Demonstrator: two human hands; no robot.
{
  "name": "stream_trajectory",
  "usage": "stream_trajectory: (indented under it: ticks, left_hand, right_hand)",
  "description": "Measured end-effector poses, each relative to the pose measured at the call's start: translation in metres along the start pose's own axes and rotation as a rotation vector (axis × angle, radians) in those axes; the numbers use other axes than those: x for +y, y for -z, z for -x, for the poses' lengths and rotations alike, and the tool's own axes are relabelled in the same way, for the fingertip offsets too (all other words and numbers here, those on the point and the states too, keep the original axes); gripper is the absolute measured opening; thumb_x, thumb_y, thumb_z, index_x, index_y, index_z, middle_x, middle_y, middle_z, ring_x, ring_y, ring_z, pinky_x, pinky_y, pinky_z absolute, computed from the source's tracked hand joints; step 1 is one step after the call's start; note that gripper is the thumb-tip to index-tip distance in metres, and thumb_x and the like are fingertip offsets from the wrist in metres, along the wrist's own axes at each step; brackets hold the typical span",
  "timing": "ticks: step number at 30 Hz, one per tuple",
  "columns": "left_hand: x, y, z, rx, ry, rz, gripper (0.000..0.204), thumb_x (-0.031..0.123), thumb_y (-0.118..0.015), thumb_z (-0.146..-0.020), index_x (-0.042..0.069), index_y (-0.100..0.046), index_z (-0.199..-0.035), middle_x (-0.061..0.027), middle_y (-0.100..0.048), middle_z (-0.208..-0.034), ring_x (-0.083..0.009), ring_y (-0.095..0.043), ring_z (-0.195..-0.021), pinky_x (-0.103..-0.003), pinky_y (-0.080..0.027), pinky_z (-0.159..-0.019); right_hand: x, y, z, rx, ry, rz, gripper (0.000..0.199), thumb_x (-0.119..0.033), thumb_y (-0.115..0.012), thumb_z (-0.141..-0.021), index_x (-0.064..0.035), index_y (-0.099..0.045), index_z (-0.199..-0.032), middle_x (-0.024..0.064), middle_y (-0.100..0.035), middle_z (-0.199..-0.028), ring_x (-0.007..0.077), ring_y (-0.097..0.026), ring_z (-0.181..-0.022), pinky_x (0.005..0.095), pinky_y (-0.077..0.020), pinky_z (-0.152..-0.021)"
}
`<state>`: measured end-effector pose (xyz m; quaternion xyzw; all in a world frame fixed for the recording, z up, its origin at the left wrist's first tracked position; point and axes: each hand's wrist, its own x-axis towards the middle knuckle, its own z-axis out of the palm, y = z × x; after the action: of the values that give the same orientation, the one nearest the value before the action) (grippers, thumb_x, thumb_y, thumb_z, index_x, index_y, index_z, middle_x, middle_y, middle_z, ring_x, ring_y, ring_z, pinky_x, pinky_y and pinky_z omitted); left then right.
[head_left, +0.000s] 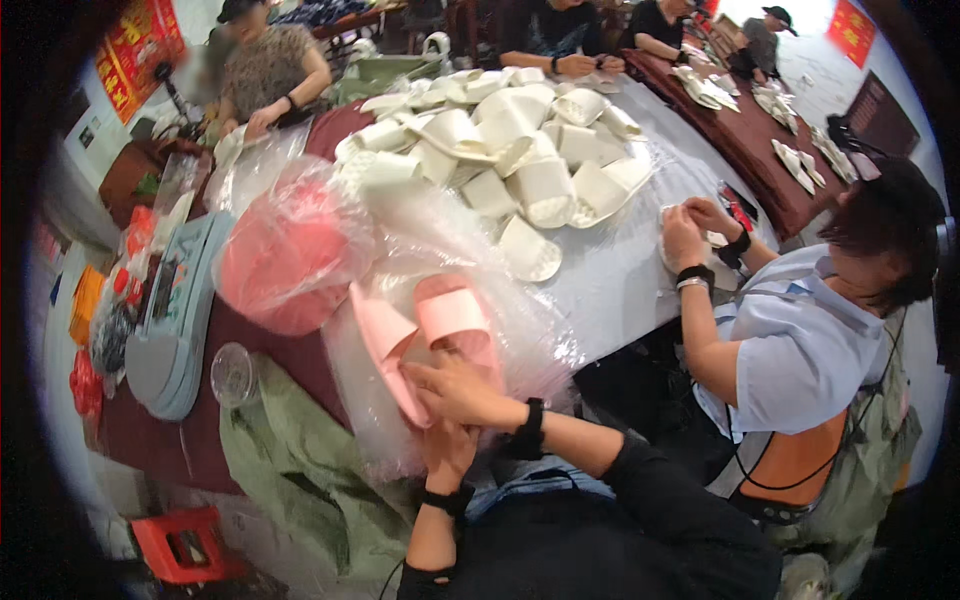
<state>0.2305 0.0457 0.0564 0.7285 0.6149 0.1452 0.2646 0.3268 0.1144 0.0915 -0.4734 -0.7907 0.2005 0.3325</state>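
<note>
At the far upper left a red sign (140,45) with yellow print hangs tilted on the wall, cut off by the dark rim of the view. Below it, on the left end of the dark red tabletop (270,350), lies a stack of blue-grey flat soles (175,320), long axis running near to far. Next to it sits a clear bag of pink slippers (290,255), bulging and round, its contents blurred by the film.

In the middle, a pair of pink slippers (430,330) lies on crinkled clear plastic (500,330) at the near edge of the tabletop. Their long axes run from the near edge up and slightly left, the open strap of the right one facing the camera; the left one stands on its edge. The left hand (447,450) comes up from below, its fingers hidden under the slippers and plastic, so I cannot tell how they are set. The right hand (460,392) lies across the near ends of the slippers, fingers curled and pressing on them.

Farther back a heap of white slippers (510,140) points every way. At right a person in a pale shirt (800,340) works at something small and white, mostly hidden by their hands. Another red sign (850,30) shows at the upper right.
</note>
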Motion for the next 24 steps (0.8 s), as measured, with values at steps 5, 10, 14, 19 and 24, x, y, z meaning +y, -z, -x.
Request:
stream_trajectory:
  ticks: [5, 10, 14, 19, 24]
  left_hand:
    - [-0.025, -0.022, 0.004, 0.244, -0.46, -0.295, 0.047, 0.03, -0.064, -0.074, 0.0, -0.056, -0.11, -0.0266, -0.053, -0.11, -0.0431, -0.052, -0.102, -0.05, -0.042, -0.084]
    - [-0.076, -0.061, 0.014, 0.182, -0.266, -0.415, 0.056, 0.035, -0.064, -0.073, 0.001, -0.054, -0.116, -0.0245, -0.053, -0.112, -0.0432, -0.05, -0.106, -0.05, -0.04, -0.09]
    - [-0.088, -0.063, 0.012, 0.264, -0.409, -0.341, 0.058, 0.041, -0.065, -0.073, 0.003, -0.054, -0.116, -0.0209, -0.056, -0.11, -0.0427, -0.05, -0.108, -0.051, -0.04, -0.09]
    - [-0.062, -0.039, 0.012, 0.351, -0.442, -0.501, 0.053, 0.042, -0.062, -0.077, 0.006, -0.057, -0.116, -0.0179, -0.059, -0.111, -0.0413, -0.051, -0.11, -0.053, -0.04, -0.088]
    - [-0.063, -0.017, 0.02, -0.179, -0.164, -0.01, 0.062, 0.039, -0.057, -0.083, 0.012, -0.041, -0.137, -0.0169, -0.048, -0.132, -0.0374, -0.045, -0.12, -0.049, -0.035, -0.097]
  right_hand:
    - [-0.009, -0.012, -0.025, -0.02, -0.191, -0.069, 0.028, -0.024, -0.051, -0.088, -0.0077, -0.06, -0.109, 0.0213, -0.063, -0.086, 0.0356, -0.061, -0.074, 0.0462, -0.0473, -0.064]
    - [-0.017, -0.036, -0.028, 0.069, -0.24, 0.104, 0.044, -0.028, -0.052, -0.088, -0.0033, -0.052, -0.124, 0.0212, -0.064, -0.083, 0.0359, -0.062, -0.071, 0.0461, -0.0473, -0.062]
    - [-0.036, -0.008, -0.027, 0.041, -0.214, -0.135, 0.05, -0.027, -0.053, -0.088, -0.0015, -0.045, -0.13, 0.0245, -0.062, -0.077, 0.0358, -0.062, -0.068, 0.0461, -0.0469, -0.061]
    - [-0.041, 0.017, -0.016, 0.036, -0.227, -0.205, 0.052, -0.024, -0.055, -0.086, 0.0, -0.043, -0.131, 0.0228, -0.061, -0.077, 0.0343, -0.061, -0.069, 0.0451, -0.0457, -0.06]
    - [-0.032, 0.06, -0.002, -0.221, -0.141, -0.366, 0.058, -0.023, -0.058, -0.088, 0.004, -0.036, -0.135, 0.0246, -0.059, -0.107, 0.0351, -0.059, -0.096, 0.0396, -0.0464, -0.083]
